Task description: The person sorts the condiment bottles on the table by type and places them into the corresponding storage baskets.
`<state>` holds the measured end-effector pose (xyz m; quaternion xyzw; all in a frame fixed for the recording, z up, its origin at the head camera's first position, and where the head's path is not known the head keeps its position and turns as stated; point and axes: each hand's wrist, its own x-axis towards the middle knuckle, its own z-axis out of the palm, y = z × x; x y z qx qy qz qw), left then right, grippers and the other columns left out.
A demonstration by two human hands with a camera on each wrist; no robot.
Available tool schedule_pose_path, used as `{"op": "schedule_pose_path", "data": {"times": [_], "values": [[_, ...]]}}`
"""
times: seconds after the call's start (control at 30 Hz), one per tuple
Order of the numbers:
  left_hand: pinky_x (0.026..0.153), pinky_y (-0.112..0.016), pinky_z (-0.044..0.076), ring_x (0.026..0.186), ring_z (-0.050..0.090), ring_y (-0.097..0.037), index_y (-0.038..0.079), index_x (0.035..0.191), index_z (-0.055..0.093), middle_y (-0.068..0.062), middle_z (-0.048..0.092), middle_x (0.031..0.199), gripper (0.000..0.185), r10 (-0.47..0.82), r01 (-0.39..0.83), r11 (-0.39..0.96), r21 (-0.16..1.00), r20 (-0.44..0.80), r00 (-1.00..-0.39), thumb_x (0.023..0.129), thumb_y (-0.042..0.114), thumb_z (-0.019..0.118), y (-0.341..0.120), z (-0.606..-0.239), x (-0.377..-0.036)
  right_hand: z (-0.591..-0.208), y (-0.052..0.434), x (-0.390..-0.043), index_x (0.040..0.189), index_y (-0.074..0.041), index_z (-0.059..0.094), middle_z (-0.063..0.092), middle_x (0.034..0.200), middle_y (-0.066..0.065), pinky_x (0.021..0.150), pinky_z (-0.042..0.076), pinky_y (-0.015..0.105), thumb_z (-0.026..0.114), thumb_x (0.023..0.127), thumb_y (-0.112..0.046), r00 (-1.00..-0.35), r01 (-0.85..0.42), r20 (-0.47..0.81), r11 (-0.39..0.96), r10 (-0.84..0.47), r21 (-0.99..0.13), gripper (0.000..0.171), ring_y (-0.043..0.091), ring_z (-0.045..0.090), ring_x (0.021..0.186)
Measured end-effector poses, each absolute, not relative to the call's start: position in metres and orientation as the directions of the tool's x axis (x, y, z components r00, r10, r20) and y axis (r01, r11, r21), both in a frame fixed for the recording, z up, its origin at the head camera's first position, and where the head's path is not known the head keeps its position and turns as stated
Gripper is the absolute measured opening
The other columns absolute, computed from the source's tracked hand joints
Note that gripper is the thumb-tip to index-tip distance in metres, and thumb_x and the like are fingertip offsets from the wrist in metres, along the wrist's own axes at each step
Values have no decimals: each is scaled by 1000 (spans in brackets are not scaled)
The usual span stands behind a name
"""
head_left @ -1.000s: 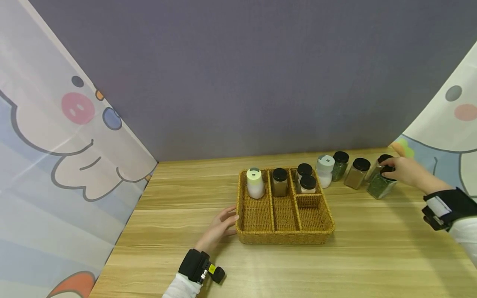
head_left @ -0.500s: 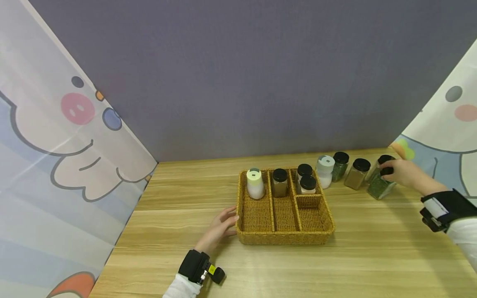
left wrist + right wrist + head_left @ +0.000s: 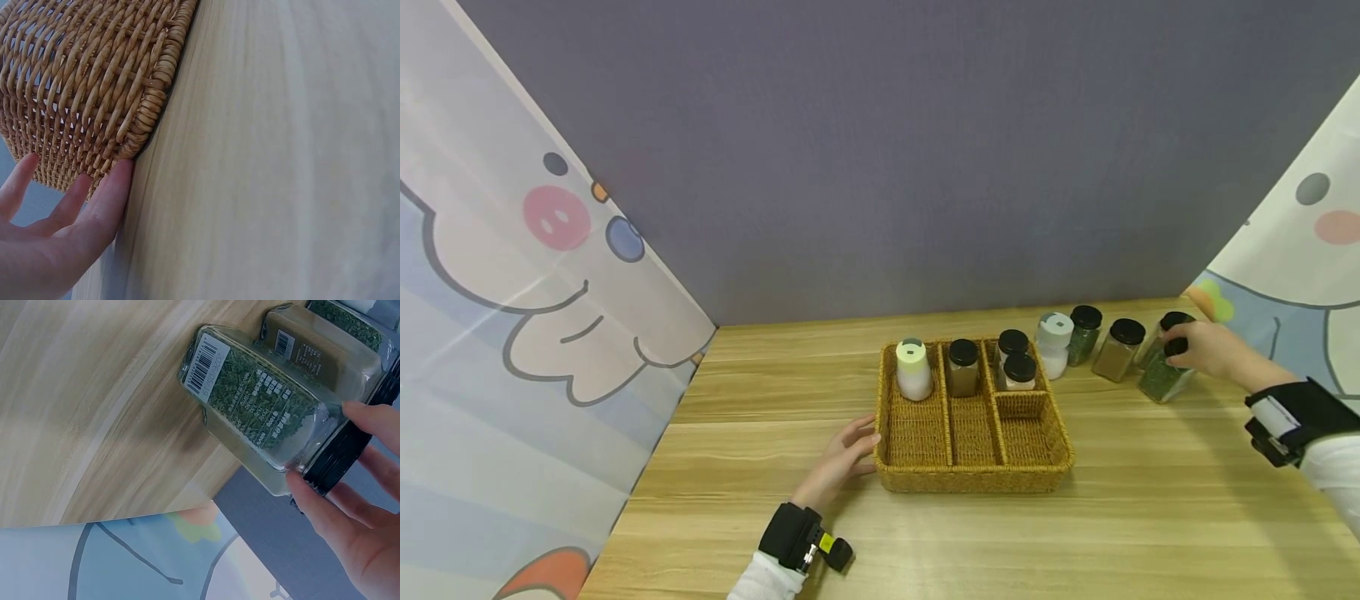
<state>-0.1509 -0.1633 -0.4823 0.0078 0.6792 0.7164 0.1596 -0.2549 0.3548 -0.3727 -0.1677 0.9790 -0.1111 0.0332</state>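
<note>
With right hand [image 3: 1213,352], grips green-herb glass jar [image 3: 1162,379] by its black lid [image 3: 337,456], in front of another black-lidded jar [image 3: 1176,320], to the right of wicker basket [image 3: 973,479]. With left hand [image 3: 841,460], touches basket's left wall using extended fingers [image 3: 107,200]. Inside basket: white shaker [image 3: 915,379] in left compartment, brown-powder jar [image 3: 962,379] in middle compartment, two jars [image 3: 1019,367] in right rear compartment.

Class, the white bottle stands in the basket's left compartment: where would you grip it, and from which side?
I'd judge the pale cap of the white bottle best, gripped around its sides from directly above. The bottle stands upright with its top uncovered, while the far and left walls of the basket and a divider likely limit side access lower down.
</note>
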Motion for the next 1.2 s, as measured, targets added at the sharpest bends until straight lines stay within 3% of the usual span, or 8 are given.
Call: {"op": "schedule_pose_path", "data": {"times": [0.43, 0.77, 1.0, 1.2], "values": [[82, -39, 49, 109, 48, -31, 3, 135, 31, -25, 32, 134, 60, 252, -206, -39, 978, -190, -949, 86, 26, 57, -162, -480, -150, -364, 347, -253, 96, 15, 57, 57, 87, 29, 53, 46, 39, 67, 71, -6, -929, -352, -36, 911, -368, -214, 34, 28, 57, 65], [82, -40, 49, 110, 47, -32, 3, 135, 30, -25, 32, 134, 61, 253, -212, -37, 977, -196, -947, 86, 26, 57, -163, -482, -152, -355, 337, -250, 95, 13, 59, 55, 93, 31, 54, 47, 37, 67, 71, -5, -914, -392, -29, 899, -405, -198, 31, 28, 57, 68], [84, -40, 48, 111, 47, -33, 2, 136, 30, -25, 30, 135, 61, 257, -220, -57, 974, -198, -946, 86, 25, 57, -164, -483, -152, -349, 331, -244, 98, 14, 57, 52, 99, 36, 47, 32, 25, 65, 73, -4, -915, -387, -26, 895, -402, -223, 33, 11, 42, 46], [84, -40, 48, 110, 47, -32, 3, 135, 30, -25, 31, 134, 62, 250, -215, -58, 975, -194, -949, 86, 26, 58, -164, -482, -151, -341, 322, -240, 100, 13, 57, 57, 93, 31, 45, 32, 24, 64, 72, -3, -911, -402, 2, 887, -412, -226, 33, 9, 37, 41]]}}
